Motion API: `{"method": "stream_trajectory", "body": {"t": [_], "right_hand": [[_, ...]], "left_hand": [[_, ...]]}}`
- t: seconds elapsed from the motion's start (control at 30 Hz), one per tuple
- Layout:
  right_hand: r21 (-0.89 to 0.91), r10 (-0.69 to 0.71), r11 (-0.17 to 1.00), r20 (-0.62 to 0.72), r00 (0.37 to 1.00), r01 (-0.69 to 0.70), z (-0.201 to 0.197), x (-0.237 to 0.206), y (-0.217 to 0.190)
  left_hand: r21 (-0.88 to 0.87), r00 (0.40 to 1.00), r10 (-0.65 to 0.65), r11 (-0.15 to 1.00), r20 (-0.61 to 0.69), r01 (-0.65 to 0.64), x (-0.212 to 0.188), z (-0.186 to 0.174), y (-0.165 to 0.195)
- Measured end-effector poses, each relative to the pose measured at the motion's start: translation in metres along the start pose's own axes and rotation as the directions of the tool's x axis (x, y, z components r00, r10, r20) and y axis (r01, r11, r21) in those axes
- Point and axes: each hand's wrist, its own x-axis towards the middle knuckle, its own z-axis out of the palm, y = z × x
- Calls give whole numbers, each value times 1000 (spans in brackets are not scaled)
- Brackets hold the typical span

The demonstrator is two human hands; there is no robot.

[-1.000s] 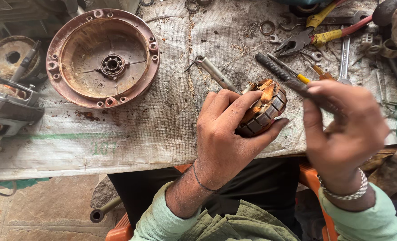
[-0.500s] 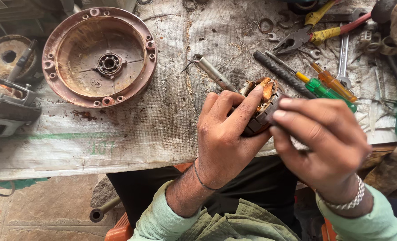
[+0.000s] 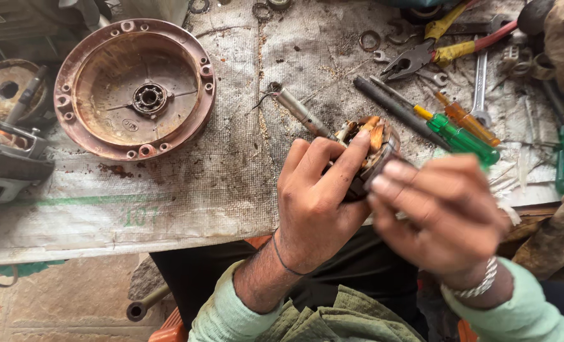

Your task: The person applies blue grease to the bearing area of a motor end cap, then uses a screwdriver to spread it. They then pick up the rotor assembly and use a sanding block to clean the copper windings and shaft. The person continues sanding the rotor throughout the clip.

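Nearest the camera, the left hand (image 3: 314, 209) grips a small motor stator (image 3: 367, 149) with copper windings, fingers (image 3: 345, 158) clenched over its top, holding it just above the near edge of the bench (image 3: 168, 202). The right hand (image 3: 447, 215) touches the stator's side; it is blurred, so whether its fingers pinch anything is hard to tell. Just beyond lie a green screwdriver (image 3: 462, 136) and an orange one (image 3: 466, 120). Farther left sits a round rusty motor cover (image 3: 136, 88); pliers (image 3: 421, 54) lie at the far edge.
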Motion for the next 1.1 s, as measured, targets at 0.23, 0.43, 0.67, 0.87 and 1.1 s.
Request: {"method": "stream_trajectory", "body": {"t": [0.23, 0.43, 0.67, 0.87, 1.1], "right_hand": [[32, -55, 998, 4, 998, 55, -2, 1, -3], [6, 22, 1000, -24, 999, -22, -1, 0, 1], [5, 52, 999, -36, 998, -52, 1, 0, -3], [54, 130, 990, -35, 991, -128, 0, 1, 0], [11, 57, 998, -57, 997, -57, 3, -5, 2]], "left_hand": [[24, 1000, 7, 1000, 5, -8, 1, 1, 1], [8, 1000, 20, 1000, -3, -20, 0, 0, 2], [5, 999, 28, 1000, -15, -28, 1, 2, 1], [-3, 1000, 17, 1000, -7, -17, -1, 2, 3], [1, 1000, 19, 1000, 5, -19, 0, 0, 2]]}}
